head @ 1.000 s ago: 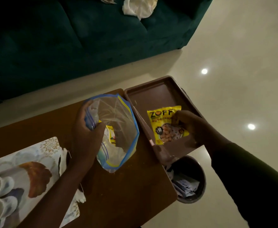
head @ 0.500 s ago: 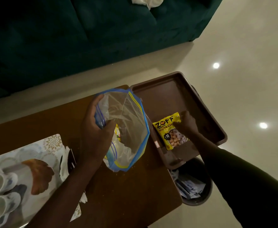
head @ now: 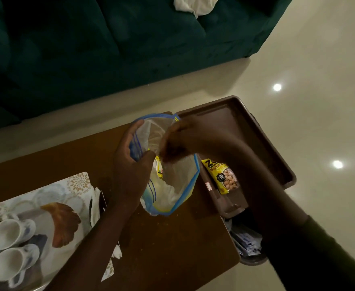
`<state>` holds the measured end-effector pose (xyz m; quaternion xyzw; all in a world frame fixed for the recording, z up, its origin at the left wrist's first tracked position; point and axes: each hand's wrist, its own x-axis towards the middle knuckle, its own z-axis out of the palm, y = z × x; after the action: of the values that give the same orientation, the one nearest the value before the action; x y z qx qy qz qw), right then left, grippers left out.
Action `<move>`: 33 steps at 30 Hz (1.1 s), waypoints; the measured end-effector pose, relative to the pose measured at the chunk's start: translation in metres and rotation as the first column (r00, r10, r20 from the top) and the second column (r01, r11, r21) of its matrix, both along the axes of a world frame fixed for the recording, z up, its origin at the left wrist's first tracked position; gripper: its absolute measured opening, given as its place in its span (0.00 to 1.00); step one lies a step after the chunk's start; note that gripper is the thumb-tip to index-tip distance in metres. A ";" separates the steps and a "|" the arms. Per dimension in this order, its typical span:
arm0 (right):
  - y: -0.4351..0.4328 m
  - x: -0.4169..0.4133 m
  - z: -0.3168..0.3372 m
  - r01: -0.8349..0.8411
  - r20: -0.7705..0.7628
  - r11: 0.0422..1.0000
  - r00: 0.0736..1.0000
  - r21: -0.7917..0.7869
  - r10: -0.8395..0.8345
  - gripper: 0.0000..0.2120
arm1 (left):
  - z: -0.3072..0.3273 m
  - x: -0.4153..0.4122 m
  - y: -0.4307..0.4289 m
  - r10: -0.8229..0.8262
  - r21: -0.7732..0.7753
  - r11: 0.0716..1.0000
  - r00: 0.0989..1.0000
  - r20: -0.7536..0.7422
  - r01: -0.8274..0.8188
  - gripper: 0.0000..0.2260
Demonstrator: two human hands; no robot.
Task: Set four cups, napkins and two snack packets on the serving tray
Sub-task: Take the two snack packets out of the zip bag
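My left hand (head: 130, 171) grips the rim of a clear zip bag (head: 178, 185) with a blue edge, held open above the brown table (head: 172, 238). My right hand (head: 178, 141) is at the bag's mouth, fingers bent down into it; whether it holds anything is hidden. A second yellow packet (head: 159, 168) shows inside the bag. One yellow snack packet (head: 225, 177) lies in the brown serving tray (head: 256, 131) at the table's right end. White cups (head: 10, 246) lie at the lower left on a patterned mat (head: 67, 198), with white napkins (head: 95, 204) beside it.
A dark green sofa (head: 88, 49) with a white cloth (head: 193, 5) on it stands beyond the table. A round bin (head: 248, 244) with papers sits on the pale floor (head: 298, 80) under the tray's near end.
My right hand has let go of the yellow packet on the tray and moved left to the mouth of the zip bag. The left hand keeps holding the bag.
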<state>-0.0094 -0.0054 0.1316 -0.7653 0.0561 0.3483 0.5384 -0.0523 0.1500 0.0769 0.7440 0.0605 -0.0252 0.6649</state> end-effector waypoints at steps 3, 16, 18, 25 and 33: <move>0.036 -0.006 -0.020 -0.184 -0.156 0.949 0.977 -0.257 0.147 0.12 | 0.002 0.000 0.005 -0.038 -0.018 0.999 0.999 0.000 0.038 0.28; 0.088 -0.008 -0.111 -0.149 -0.163 0.850 0.984 -0.506 0.076 0.12 | -0.006 -0.011 0.026 -0.092 -0.057 0.994 0.996 -0.007 0.092 0.27; 0.089 -0.009 -0.114 -0.141 -0.117 0.832 0.989 -0.536 0.092 0.12 | -0.005 -0.010 0.029 -0.085 -0.028 0.996 0.996 0.011 0.085 0.27; 0.078 -0.008 -0.123 -0.341 -0.170 0.634 0.933 -0.694 0.316 0.05 | -0.011 -0.011 0.029 -0.072 -0.022 0.997 0.997 0.031 0.072 0.27; 0.073 0.013 -0.043 -0.306 0.024 0.633 0.889 -0.711 0.457 0.14 | -0.025 -0.009 0.030 -0.073 0.024 0.997 0.991 0.114 0.071 0.25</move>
<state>0.0033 0.0679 0.0882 -0.9346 -0.0373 0.3288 0.1304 -0.0614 0.1796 0.0517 0.7527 -0.0046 -0.0057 0.6584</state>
